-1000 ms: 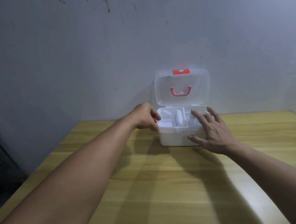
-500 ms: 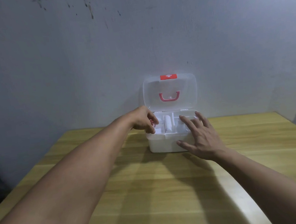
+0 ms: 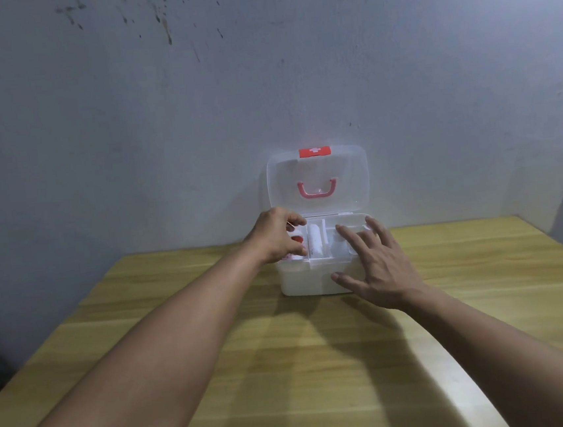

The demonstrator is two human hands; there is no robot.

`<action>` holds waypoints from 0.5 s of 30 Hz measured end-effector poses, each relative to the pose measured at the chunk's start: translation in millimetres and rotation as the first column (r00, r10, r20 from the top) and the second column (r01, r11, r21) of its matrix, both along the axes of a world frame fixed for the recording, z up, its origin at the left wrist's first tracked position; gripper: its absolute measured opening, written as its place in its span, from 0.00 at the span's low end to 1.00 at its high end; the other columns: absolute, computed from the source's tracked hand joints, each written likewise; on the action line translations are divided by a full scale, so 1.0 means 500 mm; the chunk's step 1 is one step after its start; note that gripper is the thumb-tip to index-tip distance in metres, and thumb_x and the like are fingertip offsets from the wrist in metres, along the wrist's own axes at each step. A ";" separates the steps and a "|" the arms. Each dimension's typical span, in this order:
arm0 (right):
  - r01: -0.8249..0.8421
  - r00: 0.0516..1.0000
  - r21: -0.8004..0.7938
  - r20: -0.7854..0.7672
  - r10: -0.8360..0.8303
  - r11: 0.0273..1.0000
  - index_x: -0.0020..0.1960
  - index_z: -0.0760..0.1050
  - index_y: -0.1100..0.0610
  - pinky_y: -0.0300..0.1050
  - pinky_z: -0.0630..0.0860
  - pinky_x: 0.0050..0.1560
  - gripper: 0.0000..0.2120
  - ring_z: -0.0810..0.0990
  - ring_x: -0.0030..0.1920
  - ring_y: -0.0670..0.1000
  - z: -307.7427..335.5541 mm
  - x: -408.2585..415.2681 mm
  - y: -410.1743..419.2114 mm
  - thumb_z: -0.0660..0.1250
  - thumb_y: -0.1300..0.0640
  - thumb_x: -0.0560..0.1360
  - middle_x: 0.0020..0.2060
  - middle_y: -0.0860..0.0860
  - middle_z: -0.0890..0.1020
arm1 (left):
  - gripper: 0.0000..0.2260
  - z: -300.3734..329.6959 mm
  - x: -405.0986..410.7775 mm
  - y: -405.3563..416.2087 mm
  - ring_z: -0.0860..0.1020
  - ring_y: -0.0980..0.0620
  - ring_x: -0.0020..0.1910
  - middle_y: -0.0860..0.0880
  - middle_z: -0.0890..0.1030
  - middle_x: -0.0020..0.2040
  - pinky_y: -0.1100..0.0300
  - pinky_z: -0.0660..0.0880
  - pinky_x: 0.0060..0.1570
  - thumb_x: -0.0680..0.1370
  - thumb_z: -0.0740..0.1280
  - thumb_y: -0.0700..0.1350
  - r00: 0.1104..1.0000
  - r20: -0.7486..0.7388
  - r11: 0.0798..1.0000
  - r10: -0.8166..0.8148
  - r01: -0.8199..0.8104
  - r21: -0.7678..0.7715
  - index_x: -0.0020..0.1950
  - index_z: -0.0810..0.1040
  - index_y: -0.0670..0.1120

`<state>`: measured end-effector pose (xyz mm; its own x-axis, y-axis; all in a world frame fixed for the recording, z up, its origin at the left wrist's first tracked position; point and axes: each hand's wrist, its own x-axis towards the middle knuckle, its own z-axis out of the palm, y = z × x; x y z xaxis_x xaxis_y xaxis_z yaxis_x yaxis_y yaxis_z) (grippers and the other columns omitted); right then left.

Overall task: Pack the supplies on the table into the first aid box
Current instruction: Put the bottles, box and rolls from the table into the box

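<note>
A white first aid box [image 3: 305, 281] stands at the far middle of the wooden table, its clear lid [image 3: 348, 176] raised against the wall, with a red handle [image 3: 317, 191] and red latch [image 3: 314, 152]. My left hand [image 3: 273, 236] is curled over the box's left compartment, fingers closed around a small red and white item [image 3: 297, 241]. A white roll [image 3: 315, 241] lies in the middle compartment. My right hand [image 3: 379, 265] rests spread on the box's right front corner, thumb on the front wall, holding nothing. What lies in the right compartment is pale and hard to make out.
The wooden table [image 3: 288, 367] stretches from me to the grey wall [image 3: 197, 135] directly behind the box. The table's left edge [image 3: 61, 331] and right edge [image 3: 557, 238] slant away. A darker area lies beyond the left edge.
The view has shifted, so the box now sits nearer the centre. Both hands stay at the box; the red and white item in my left hand shows more plainly over the left compartment.
</note>
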<state>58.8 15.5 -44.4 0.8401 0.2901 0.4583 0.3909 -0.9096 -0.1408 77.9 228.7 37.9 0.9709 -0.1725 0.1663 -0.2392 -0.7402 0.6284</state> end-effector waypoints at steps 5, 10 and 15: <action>-0.003 1.000 -0.007 -0.018 0.003 1.000 0.77 0.47 0.44 0.55 0.53 0.76 0.41 0.47 0.77 0.56 0.003 -0.002 -0.001 0.53 0.28 0.70 0.67 0.54 0.70 | 0.21 -0.022 0.005 -0.005 0.68 0.48 0.72 0.47 0.71 0.72 0.55 0.64 0.70 0.77 0.67 0.46 0.990 0.135 0.997 0.035 -0.044 0.061 0.70 0.72 0.45; -0.039 0.997 -0.024 -0.062 0.037 0.999 0.77 0.46 0.44 0.57 0.49 0.76 0.41 0.48 0.77 0.56 0.018 -0.002 -0.005 0.53 0.29 0.71 0.71 0.51 0.68 | 0.25 -0.058 0.019 -0.024 0.47 0.52 0.79 0.48 0.52 0.80 0.48 0.42 0.76 0.83 0.50 0.51 0.992 0.126 0.956 -0.015 -0.023 0.294 0.78 0.54 0.44; -0.065 0.998 0.038 -0.012 0.065 0.997 0.77 0.53 0.48 0.61 0.46 0.76 0.38 0.57 0.76 0.54 0.048 -0.001 -0.010 0.54 0.37 0.70 0.71 0.51 0.68 | 0.27 -0.085 0.039 -0.031 0.39 0.51 0.78 0.48 0.43 0.80 0.41 0.35 0.74 0.82 0.44 0.53 0.999 0.008 0.884 0.038 -0.037 0.466 0.79 0.45 0.44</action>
